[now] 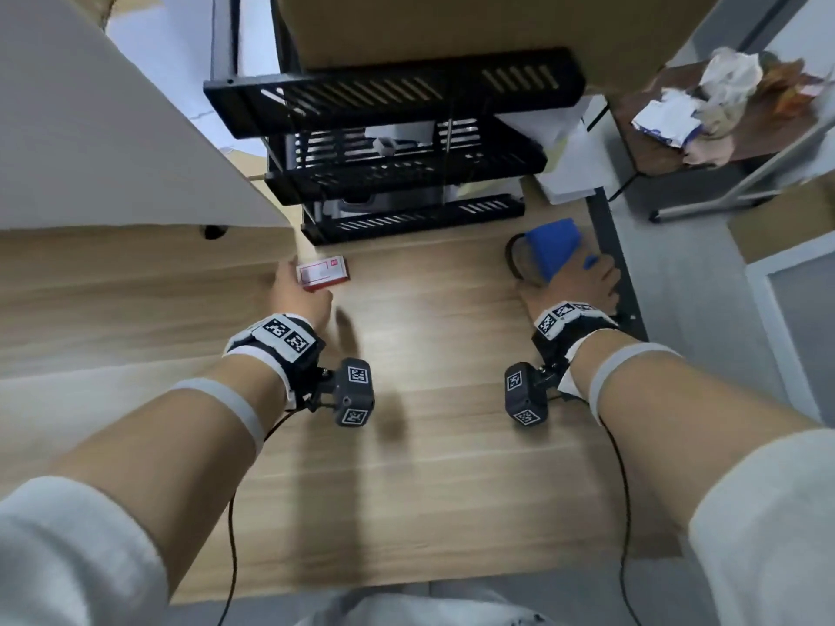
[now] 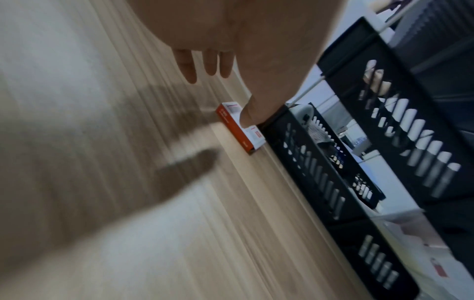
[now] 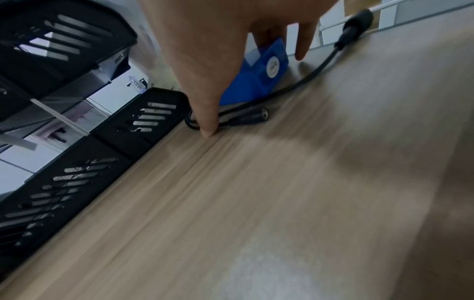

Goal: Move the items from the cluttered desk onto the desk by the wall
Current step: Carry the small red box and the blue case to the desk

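Two spread hands, left hand (image 1: 296, 295) touching red box (image 1: 323, 274), right hand (image 1: 583, 282) over blue box (image 1: 553, 246)

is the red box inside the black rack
No, the red box lies on the desk in front of the black rack.

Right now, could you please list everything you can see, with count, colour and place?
small box: one, red and white, on the desk before the rack
rack: one, black, three slotted tiers, back of the desk
blue box: one, under the right hand
cable: one, black, beside the blue box
desk: one, light wood
side table: one, dark, crumpled wrappers on top
left hand: touching the small box
right hand: on the blue box
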A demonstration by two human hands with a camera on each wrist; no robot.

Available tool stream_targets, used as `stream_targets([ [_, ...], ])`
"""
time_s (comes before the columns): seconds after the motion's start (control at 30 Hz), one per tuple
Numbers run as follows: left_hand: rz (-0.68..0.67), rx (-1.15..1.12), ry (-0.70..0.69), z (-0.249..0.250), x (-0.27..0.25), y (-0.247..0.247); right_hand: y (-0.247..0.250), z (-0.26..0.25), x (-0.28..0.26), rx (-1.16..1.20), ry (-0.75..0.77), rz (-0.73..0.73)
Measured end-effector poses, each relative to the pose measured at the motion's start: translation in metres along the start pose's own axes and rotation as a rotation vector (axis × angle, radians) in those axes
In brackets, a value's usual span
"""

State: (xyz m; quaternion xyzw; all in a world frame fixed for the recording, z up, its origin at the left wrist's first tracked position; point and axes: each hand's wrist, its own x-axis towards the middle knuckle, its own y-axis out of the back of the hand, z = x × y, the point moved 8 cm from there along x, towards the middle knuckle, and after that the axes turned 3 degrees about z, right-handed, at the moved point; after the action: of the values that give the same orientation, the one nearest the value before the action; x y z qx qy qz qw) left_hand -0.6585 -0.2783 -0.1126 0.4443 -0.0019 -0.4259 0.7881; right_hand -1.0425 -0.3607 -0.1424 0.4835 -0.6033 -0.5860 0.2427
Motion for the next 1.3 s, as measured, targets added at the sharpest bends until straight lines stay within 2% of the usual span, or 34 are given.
stream_targets([
  [0.1, -0.05, -0.019, 0.006, -0.01, 0.013, -0.009, 0.003, -0.002, -0.003, -0.004, -0.032, 0.052],
  [0.27, -0.038, 0.011, -0.044, -0.024, 0.039, -0.016, -0.009, -0.021, -0.017, 0.012, -0.061, -0.084],
  [0.43, -0.02, 0.059, -0.054, -0.038, 0.065, -0.024, -0.026, -0.042, -0.042, 0.045, -0.025, -0.171],
  [0.53, -0.031, 0.101, -0.048, -0.065, 0.094, -0.041, -0.035, -0.04, -0.056, 0.191, -0.091, -0.213],
  [0.6, -0.055, 0.146, -0.068, -0.064, 0.096, -0.046, -0.04, -0.037, -0.066, 0.297, -0.129, -0.234],
  [0.73, -0.107, 0.197, -0.114, -0.029, 0.059, -0.027, -0.042, -0.046, -0.083, 0.458, -0.118, -0.249],
  [0.87, -0.056, 0.198, -0.113, -0.024, 0.037, -0.017, -0.042, -0.061, -0.096, 0.57, -0.073, -0.295],
  [1.03, -0.085, 0.012, 0.04, -0.043, 0.002, 0.003, -0.049, -0.09, -0.114, 0.694, 0.007, -0.454],
  [1.13, -0.045, -0.108, 0.066, -0.055, -0.014, 0.025, -0.057, -0.11, -0.133, 0.678, 0.025, -0.508],
  [1.3, -0.037, -0.405, 0.169, -0.09, -0.036, 0.071, -0.067, -0.165, -0.179, 0.673, 0.162, -0.609],
])
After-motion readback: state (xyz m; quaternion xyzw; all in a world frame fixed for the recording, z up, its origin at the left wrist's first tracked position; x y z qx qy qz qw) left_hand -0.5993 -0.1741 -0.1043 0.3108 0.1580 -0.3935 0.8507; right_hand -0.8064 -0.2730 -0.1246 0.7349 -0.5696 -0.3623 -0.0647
